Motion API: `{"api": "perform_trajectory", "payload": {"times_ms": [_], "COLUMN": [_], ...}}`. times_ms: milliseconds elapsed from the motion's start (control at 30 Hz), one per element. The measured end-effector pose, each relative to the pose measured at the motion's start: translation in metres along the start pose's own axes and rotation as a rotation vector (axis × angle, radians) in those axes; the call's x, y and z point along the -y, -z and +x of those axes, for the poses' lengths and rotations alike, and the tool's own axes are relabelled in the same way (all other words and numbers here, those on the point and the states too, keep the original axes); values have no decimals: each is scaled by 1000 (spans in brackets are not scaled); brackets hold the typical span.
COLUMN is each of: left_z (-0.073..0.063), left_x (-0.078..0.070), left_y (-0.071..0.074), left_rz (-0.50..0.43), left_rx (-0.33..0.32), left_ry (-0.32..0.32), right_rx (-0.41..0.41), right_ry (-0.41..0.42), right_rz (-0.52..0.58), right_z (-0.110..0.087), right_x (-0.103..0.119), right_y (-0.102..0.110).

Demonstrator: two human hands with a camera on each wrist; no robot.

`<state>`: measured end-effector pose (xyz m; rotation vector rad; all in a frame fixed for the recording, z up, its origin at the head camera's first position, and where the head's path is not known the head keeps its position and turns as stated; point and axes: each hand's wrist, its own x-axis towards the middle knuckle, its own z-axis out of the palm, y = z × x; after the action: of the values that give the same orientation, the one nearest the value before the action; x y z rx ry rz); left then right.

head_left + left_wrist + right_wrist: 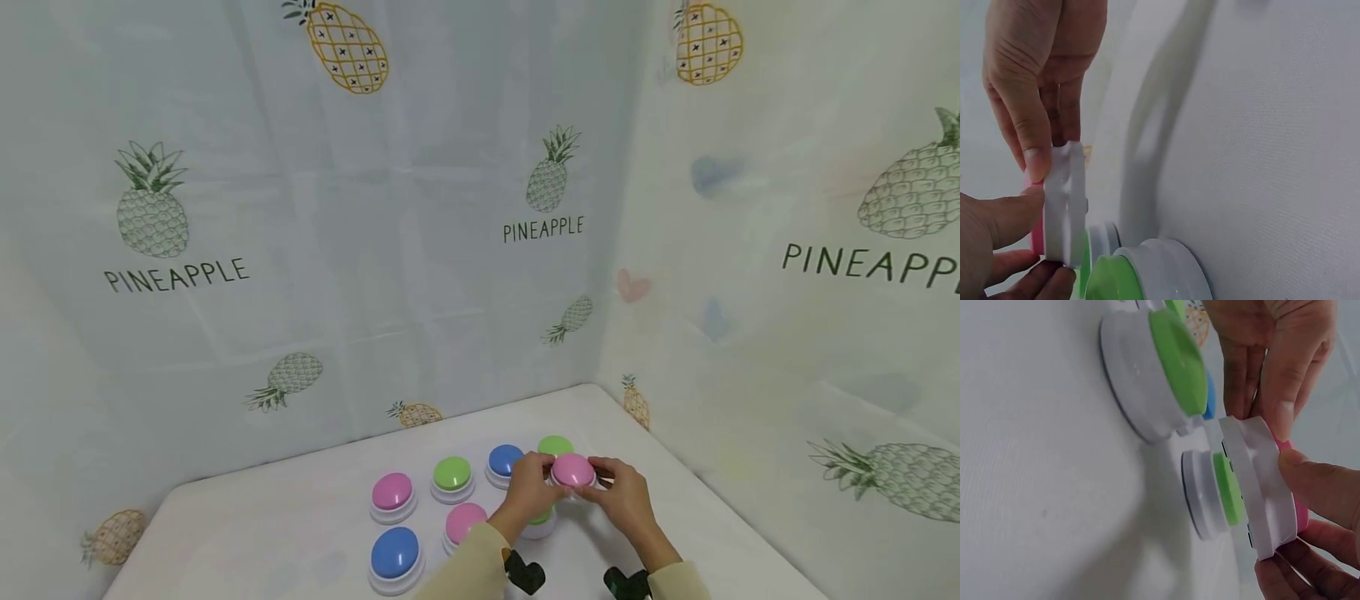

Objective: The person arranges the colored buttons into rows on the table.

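Note:
A pink push button with a white base [573, 469] is held up between both hands, raised over the white table. My left hand [531, 490] grips its left side, and my right hand [624, 497] grips the right side. In the left wrist view both thumbs press near the pink cap while fingers curl under the white base [1065, 206]. The right wrist view shows the base's underside edge [1254, 494] tilted off the table. Just behind the held button stands a green button [556, 445]; another green button [538, 518], partly hidden by my left hand, is in front.
To the left on the table [300, 517] stand a blue button [505, 458], a green one [452, 472], a pink one [392, 492], a nearer pink one [465, 522] and a nearer blue one [395, 552]. Pineapple-print curtains [420, 275] hang behind and at right.

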<state>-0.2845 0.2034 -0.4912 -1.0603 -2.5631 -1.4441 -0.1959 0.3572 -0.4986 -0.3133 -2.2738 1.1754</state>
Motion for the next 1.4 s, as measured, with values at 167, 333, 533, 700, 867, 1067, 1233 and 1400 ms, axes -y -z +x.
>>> {"api": "perform_trajectory", "payload": {"times_ms": [167,333,533,700,867,1067,1233,1400], "left_z": [-1,-2,-1,-3,-5,-6,-7,-13], "left_x": [-8,-17,-19,-18,-16,-16,-14,-11], "left_y": [-2,-2,-8,-7,-6,-3,-1,9], "left_rz": [22,67,135,133,132,144,129,124], "left_rx": [67,132,149,153,154,157,147,123], "left_ry": [-3,7,30,67,70,78,88,115], "right_rx": [2,9,9,21,38,54,71,42], "right_ry": [-19,-24,-4,11,3,5,14,10], "right_rz": [-19,-48,-59,-66,-81,-86,-79,-132], "right_z": [0,-1,-2,-1,1,2,5,6], "right_x": [-9,-15,-23,-28,-29,-29,-30,-25], "right_y": [3,4,2,-5,-10,-13,-17,-19]}}
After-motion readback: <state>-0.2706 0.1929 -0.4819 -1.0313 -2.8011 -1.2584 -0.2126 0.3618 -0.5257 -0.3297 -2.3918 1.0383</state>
